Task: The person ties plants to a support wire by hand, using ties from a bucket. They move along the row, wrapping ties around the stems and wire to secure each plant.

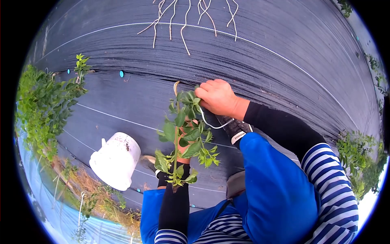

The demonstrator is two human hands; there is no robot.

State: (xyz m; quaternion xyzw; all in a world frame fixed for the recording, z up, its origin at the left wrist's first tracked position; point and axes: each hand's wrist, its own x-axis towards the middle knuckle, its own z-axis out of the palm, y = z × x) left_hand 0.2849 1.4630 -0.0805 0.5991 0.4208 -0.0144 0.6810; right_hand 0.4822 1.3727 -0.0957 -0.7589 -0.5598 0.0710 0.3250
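A leafy green plant rises toward me from a seam in the dark ground cover, its tan base bent at the far end. Behind its leaves is my left hand, mostly hidden; parts of the fingers and palm show close against the stem, but their grip is not clear. My right hand is closed at the plant's upper right, with leaves touching its fingertips. From that hand a thin white curved wire hangs down and bends right, passing in front of my shoe.
A white bucket with dirt marks lies to the left. Dark woven ground cover spreads around me. Pale bare stems lie at the far side. Bushy plants line the left; more foliage stands at right.
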